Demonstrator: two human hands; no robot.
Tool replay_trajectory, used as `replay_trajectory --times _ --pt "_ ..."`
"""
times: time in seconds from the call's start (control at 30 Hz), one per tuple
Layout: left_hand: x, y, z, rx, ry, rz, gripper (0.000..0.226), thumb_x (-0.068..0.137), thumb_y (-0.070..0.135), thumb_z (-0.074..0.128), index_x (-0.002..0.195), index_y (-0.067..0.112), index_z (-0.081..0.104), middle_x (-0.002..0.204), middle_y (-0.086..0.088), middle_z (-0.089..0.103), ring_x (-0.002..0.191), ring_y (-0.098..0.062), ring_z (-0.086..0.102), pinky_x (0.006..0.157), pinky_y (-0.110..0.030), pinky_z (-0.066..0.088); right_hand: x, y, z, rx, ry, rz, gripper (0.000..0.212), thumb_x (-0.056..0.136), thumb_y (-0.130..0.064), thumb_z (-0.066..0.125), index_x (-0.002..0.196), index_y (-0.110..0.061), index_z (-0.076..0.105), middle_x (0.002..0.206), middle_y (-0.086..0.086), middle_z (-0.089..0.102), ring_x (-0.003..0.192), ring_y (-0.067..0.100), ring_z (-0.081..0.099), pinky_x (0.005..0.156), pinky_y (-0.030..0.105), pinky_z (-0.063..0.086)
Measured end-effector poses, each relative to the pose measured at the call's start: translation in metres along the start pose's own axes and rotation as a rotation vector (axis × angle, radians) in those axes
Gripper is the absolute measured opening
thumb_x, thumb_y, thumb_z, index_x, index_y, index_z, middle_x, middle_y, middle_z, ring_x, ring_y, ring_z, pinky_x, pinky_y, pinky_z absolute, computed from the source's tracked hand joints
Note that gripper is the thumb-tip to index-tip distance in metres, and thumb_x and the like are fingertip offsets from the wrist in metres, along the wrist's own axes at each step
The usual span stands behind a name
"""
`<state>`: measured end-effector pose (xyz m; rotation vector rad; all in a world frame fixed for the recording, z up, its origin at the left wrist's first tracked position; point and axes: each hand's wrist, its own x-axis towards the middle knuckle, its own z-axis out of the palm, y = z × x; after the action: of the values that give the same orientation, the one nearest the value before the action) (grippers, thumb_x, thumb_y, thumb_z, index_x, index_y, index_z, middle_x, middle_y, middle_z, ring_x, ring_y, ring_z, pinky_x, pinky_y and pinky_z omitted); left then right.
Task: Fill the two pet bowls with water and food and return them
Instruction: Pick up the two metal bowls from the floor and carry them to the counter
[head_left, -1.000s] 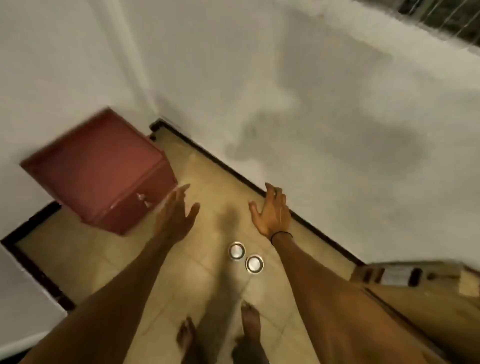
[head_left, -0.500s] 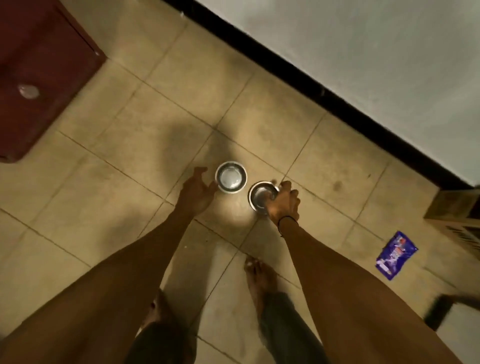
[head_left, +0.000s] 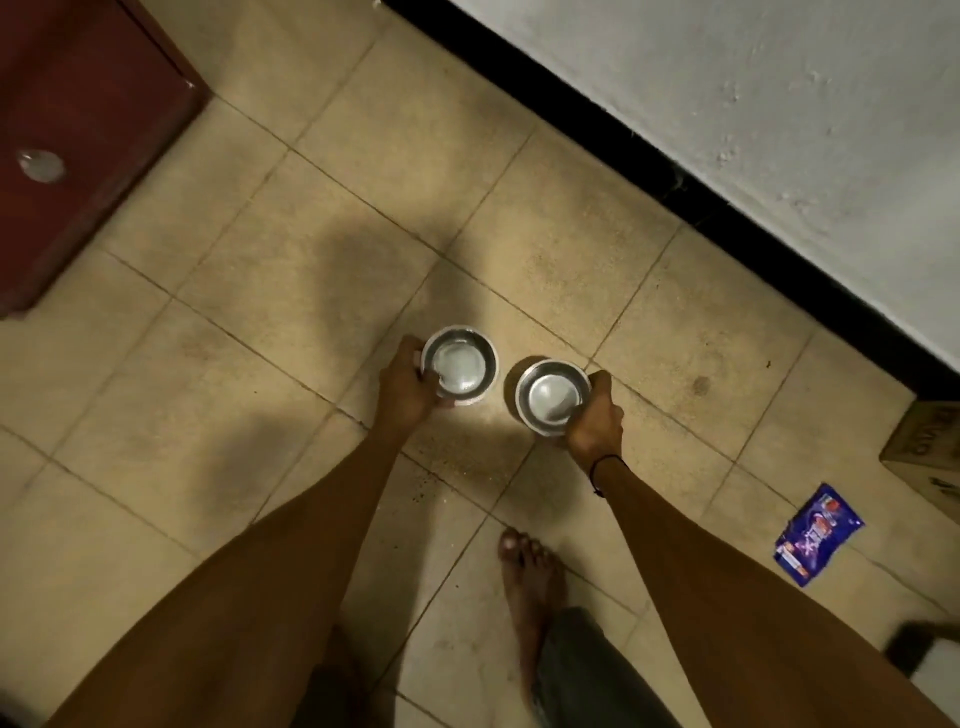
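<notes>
The two steel pet bowls sit low over the tiled floor (head_left: 545, 249), side by side and just apart, near the middle of the floor and well clear of the black skirting along the wall; the left bowl (head_left: 460, 365) and the right bowl (head_left: 554, 396) both look empty, showing only bright bare metal inside, though the glare makes a thin film of water hard to rule out; so the task appears to be at its very start, with the pick-up under way and the filling with water, the filling with food and the return all left to do. Whether the bowls rest on the tiles or are just lifted cannot be told from this view. The left hand (head_left: 404, 387) grips the left bowl at its outer rim, its fingers closed around the edge; the right hand (head_left: 595, 418) grips the right bowl at its near right rim, fingers curled over the edge in the same way; each bowl lies just beyond its own hand. Further out, a blue food pouch (head_left: 818, 535) lies flat on the floor to the right, well apart from the bowls; a red cabinet (head_left: 78, 130) stands at the far left corner.
</notes>
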<state>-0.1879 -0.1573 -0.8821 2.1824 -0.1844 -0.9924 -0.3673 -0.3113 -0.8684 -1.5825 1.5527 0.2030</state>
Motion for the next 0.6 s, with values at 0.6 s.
replay_trajectory --times 0.6 --pt "-0.468 0.276 -0.448 -0.579 0.302 0.128 0.018 0.110 0.030 0.059 0.125 0.022 0.066 0.116 -0.012 0.074 0.092 -0.026 0.077 0.056 -0.040 0.065 -0.510 -0.358 -0.226 0.293 -0.092 -0.679 0.021 0.112 -0.020 0.042 0.110 -0.010 0.060 0.098 -0.010 0.068 0.088 -0.002 0.062 0.077 0.014 0.049"
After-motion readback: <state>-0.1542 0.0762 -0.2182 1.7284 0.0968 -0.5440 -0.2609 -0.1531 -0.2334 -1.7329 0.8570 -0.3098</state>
